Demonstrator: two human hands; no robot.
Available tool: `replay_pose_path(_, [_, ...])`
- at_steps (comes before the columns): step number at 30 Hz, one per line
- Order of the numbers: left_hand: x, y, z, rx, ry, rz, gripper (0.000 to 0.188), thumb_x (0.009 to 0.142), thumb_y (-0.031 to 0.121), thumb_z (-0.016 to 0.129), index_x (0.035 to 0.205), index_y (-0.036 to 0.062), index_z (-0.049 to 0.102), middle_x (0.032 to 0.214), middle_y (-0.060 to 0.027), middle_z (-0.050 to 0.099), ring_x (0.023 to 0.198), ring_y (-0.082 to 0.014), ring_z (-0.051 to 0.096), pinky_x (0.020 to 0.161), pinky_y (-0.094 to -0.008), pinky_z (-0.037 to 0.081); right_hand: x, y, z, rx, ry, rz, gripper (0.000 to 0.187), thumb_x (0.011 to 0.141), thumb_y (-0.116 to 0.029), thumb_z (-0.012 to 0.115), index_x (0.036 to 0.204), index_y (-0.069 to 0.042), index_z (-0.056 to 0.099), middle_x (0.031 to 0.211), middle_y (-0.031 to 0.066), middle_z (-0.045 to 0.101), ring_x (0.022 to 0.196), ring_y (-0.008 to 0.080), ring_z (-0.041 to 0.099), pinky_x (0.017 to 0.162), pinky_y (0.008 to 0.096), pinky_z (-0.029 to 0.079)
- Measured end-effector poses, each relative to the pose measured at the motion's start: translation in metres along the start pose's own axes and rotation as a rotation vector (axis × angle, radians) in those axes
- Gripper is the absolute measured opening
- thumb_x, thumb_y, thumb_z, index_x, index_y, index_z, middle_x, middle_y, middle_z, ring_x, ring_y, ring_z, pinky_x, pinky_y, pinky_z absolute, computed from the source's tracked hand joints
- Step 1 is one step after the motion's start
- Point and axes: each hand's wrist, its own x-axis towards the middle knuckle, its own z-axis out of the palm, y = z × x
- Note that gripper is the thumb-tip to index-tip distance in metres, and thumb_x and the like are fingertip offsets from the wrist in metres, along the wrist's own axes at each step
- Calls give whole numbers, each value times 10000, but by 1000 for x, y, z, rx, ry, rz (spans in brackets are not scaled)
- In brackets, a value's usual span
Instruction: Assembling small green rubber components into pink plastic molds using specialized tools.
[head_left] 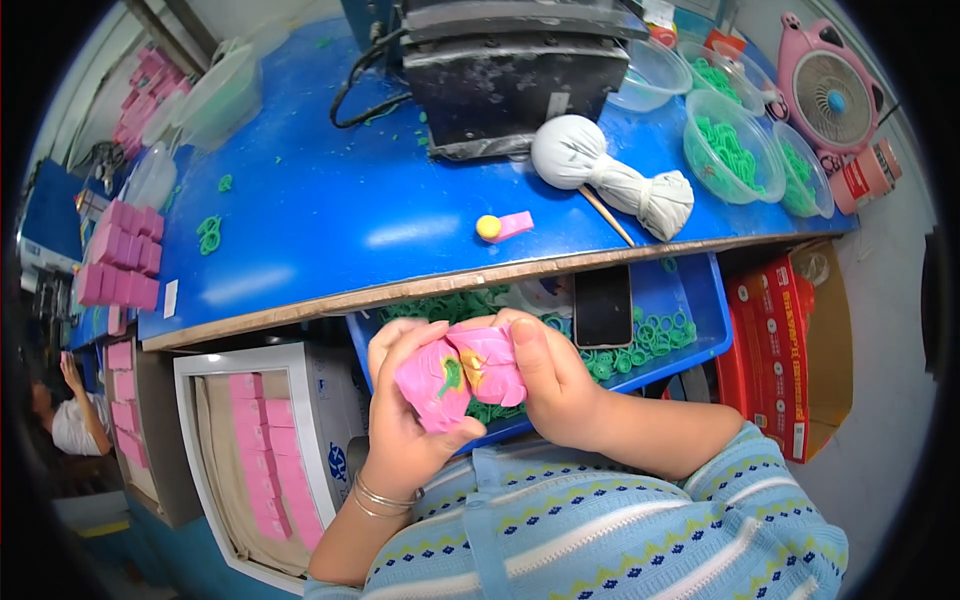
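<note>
Both hands hold a pink rubber mould (432, 388) in front of my body, spread apart along a split down its middle. My left hand (402, 405) is closed round its left part, thumb at the lower edge. My right hand (548, 375) grips the right part, with the thumb along the top. Yellow shows on the inner faces of the split, and a small green wax piece (452, 376) sits in the left part. Just beyond the hands, a blue tray (712, 345) holds many green wax rings (655, 335) and a dark phone (602, 308).
A small pink-and-yellow piece (507, 226) lies on the blue bench (390, 205). Behind stand a white cloth pouch (612, 172), a black machine (515, 90) and tubs of green pieces (735, 150). Pink blocks (120, 255) are stacked left; a red carton (770, 350) stands right.
</note>
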Motion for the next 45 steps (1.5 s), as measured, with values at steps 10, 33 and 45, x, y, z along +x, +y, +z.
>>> replay_pose_path(10, [21, 15, -25, -1590, 291, -461, 777, 762, 792, 287, 847, 51, 505, 650, -54, 472, 556, -170, 425, 652, -347, 418, -4, 7, 4, -661, -384, -342, 210, 855, -181, 534, 763, 7, 558, 985, 169, 526, 807, 286, 566, 688, 375, 472])
replay_pose_path(33, [12, 10, -14, -1183, 540, -738, 453, 923, 440, 293, 987, 50, 516, 830, -119, 584, 610, -209, 558, 563, -313, 474, 27, -19, 12, -520, -291, -486, 208, 738, -40, 628, 935, -9, 569, 791, 120, 566, 658, 250, 589, 562, 325, 490])
replay_pose_path(45, [10, 5, -19, -1455, 79, -546, 514, 898, 534, 260, 1055, 79, 442, 843, -241, 559, 442, -152, 422, 396, -248, 360, 9, 14, 15, 967, -168, 727, 133, 887, -106, 513, 807, -2, 535, 674, 81, 573, 463, 131, 511, 408, 236, 389])
